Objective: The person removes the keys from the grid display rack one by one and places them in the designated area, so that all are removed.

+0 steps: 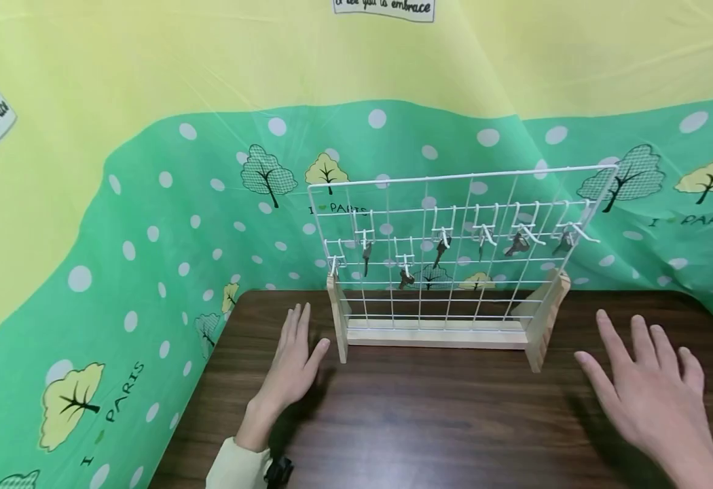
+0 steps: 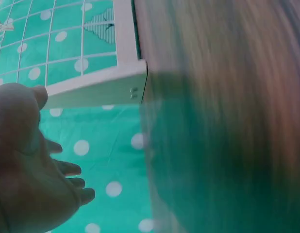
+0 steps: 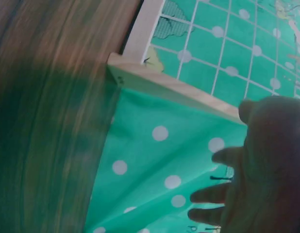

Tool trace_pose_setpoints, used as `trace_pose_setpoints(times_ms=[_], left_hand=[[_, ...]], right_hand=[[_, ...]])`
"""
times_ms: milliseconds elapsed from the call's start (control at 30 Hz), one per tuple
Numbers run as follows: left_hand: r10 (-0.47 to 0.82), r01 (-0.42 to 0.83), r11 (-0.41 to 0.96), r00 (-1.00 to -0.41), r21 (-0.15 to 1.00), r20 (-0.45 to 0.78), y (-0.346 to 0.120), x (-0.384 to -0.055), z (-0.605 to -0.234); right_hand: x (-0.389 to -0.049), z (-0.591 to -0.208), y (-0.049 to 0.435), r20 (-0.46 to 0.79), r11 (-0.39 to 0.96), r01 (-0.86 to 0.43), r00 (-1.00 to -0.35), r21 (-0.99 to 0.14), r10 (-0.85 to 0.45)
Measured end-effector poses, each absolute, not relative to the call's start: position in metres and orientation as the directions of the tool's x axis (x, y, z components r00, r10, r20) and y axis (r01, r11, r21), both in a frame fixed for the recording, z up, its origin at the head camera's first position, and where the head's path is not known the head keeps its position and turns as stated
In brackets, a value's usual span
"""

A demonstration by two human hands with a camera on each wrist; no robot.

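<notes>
It's PARIS behind the wire rack (image 1: pixel 436 337)!

"PARIS" repeats on the green backdrop (image 1: pixel 167 261), "embrace" on a white patch (image 1: pixel 384 7) above. Hung with keys (image 1: pixel 519 244), the rack stands near the tabletop's (image 1: pixel 424 407) far edge, wood stretching in front. Left hand (image 1: pixel 292 367) just beside, fingers together, thumb apart; right hand (image 1: pixel 659 401) wider, fingers spread!

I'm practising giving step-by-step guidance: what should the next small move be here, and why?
I'd probably bring the left hand slightly inward to steady the rack's left wooden leg. That hand looks empty and appears nearer the rack than the right hand. What look like keys hang there, so go gently.
</notes>
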State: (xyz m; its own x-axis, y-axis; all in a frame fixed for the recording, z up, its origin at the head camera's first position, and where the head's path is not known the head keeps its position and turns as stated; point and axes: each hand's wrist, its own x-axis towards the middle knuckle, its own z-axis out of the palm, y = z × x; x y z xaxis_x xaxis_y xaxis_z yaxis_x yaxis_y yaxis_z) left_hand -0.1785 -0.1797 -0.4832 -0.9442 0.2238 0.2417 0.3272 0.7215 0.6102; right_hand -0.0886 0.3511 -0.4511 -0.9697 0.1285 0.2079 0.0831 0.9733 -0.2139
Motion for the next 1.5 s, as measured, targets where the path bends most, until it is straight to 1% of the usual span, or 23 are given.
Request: trace_pose_setpoints(times_ms=[167,333,467,533,600,667,767,833,933,1067,1233,1367,1500], left_hand=[[0.176,0.298,0.539,-0.955,0.788,0.241,-0.164,-0.181,-0.485],[0.088,0.27,0.293,-0.963,0.917,0.255,-0.148,-0.185,-0.488],[-0.02,0.217,0.147,-0.975,0.965,0.222,-0.138,-0.188,-0.493],[-0.084,0.187,0.073,-0.978,0.98,0.193,-0.133,-0.189,-0.496],[-0.157,0.153,-0.048,-0.977,0.987,0.144,-0.128,-0.19,-0.499],[-0.209,0.148,-0.176,-0.972,0.973,0.11,-0.125,-0.192,-0.503],[-0.254,0.155,-0.326,-0.964,0.933,0.072,-0.121,-0.195,-0.512],[-0.261,0.17,-0.358,-0.962,0.918,0.076,-0.12,-0.197,-0.518],[-0.262,0.194,-0.364,-0.96,0.911,0.1,-0.119,-0.199,-0.524],[-0.249,0.219,-0.376,-0.96,0.9,0.13,-0.118,-0.202,-0.531],[-0.225,0.23,-0.376,-0.962,0.898,0.153,-0.119,-0.202,-0.536],[-0.199,0.205,-0.378,-0.97,0.903,0.137,-0.121,-0.202,-0.537],[-0.188,0.194,-0.354,-0.973,0.915,0.133,-0.122,-0.202,-0.535]], right_hand=[[-0.087,-0.439,0.335,0.305,0.959,0.089,-0.937,-0.269,0.172],[-0.086,-0.427,0.316,0.412,0.929,0.053,-0.886,-0.366,0.213],[-0.084,-0.418,0.302,0.507,0.897,-0.009,-0.828,-0.441,0.241],[-0.083,-0.414,0.294,0.565,0.881,-0.08,-0.793,-0.467,0.227],[-0.082,-0.412,0.286,0.629,0.862,-0.172,-0.752,-0.477,0.198],[-0.081,-0.41,0.278,0.68,0.837,-0.26,-0.713,-0.482,0.17],[-0.079,-0.408,0.267,0.711,0.796,-0.338,-0.686,-0.502,0.157],[-0.078,-0.407,0.261,0.708,0.764,-0.367,-0.688,-0.53,0.161],[-0.078,-0.404,0.253,0.71,0.723,-0.405,-0.685,-0.56,0.166],[-0.079,-0.403,0.243,0.729,0.69,-0.457,-0.667,-0.562,0.152],[-0.081,-0.399,0.224,0.731,0.642,-0.507,-0.671,-0.575,0.125],[-0.083,-0.392,0.205,0.7,0.54,-0.547,-0.705,-0.64,0.115],[-0.085,-0.383,0.185,0.614,0.395,-0.529,-0.779,-0.751,0.125]])
